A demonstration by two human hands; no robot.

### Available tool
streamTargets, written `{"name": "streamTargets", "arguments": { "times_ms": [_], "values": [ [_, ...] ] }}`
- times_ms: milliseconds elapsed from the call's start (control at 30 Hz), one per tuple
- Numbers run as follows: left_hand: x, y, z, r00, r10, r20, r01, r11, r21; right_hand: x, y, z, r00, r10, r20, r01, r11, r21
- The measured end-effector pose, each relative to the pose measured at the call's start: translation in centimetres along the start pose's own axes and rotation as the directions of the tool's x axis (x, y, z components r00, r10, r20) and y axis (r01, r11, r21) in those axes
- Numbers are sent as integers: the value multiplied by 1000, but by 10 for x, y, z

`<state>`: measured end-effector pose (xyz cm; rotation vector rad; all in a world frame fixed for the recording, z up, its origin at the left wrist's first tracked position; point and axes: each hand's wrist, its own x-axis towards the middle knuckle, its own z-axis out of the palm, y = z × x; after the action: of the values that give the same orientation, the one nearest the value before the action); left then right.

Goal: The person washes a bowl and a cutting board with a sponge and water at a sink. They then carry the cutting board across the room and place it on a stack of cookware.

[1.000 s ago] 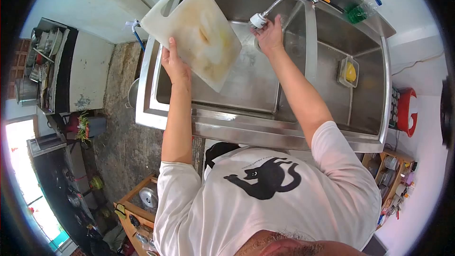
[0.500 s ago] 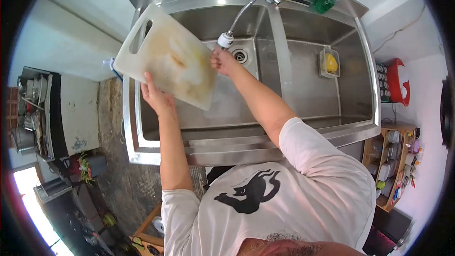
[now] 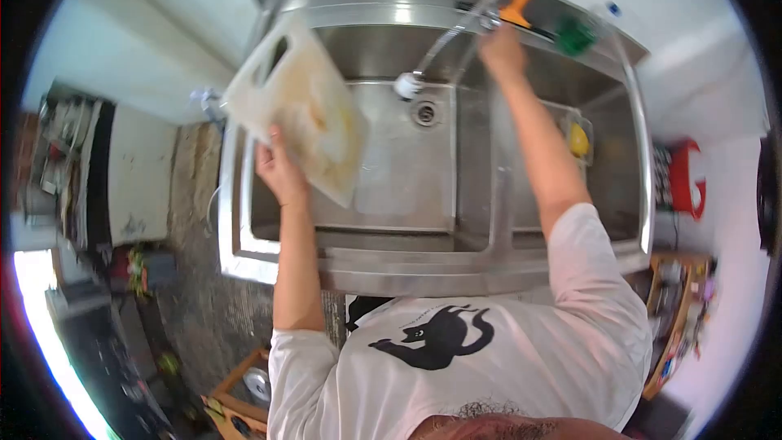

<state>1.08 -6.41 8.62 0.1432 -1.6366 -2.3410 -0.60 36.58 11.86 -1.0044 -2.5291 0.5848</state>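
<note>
My left hand (image 3: 282,173) grips the lower left edge of a white cutting board (image 3: 305,126), which is tilted over the left basin. Brownish and yellow stains mark the board's face, and its handle slot is at the upper left. My right hand (image 3: 503,50) is at the base of the faucet (image 3: 489,21), with its fingers closed around the tap, though motion blurs them. The faucet's spout ends in a white nozzle (image 3: 409,85) above the left basin, near the drain (image 3: 425,113).
On the sink's back ledge lie an orange-handled squeegee (image 3: 518,6) and a green-bottomed plastic bottle (image 3: 575,36). A clear container with a yellow sponge (image 3: 579,139) is in the right basin. A red basket (image 3: 689,179) stands right of the steel sink (image 3: 407,281).
My right hand has left the board's right edge and moved up and right to the faucet base. The board stays in my left hand, turned slightly. The view has shifted a little.
</note>
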Motion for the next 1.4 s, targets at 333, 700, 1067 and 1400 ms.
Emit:
{"name": "streamTargets", "arguments": {
  "times_ms": [333,700,1067,1400],
  "values": [
    [-15,35,-3,993,114,-33,-113,992,53,42,39,13,910,-411,-55,374,870,-320],
    [-29,55,-24,987,154,-35,-153,988,11,165,155,97,939,-321,120,308,944,119],
    [-52,70,-41,965,257,-46,-252,964,83,5,-11,-31,928,-340,-153,355,931,87],
    [-125,120,-40,792,591,155,-610,758,231,-233,-302,-172,629,-482,610,83,822,563]
  ]
}}
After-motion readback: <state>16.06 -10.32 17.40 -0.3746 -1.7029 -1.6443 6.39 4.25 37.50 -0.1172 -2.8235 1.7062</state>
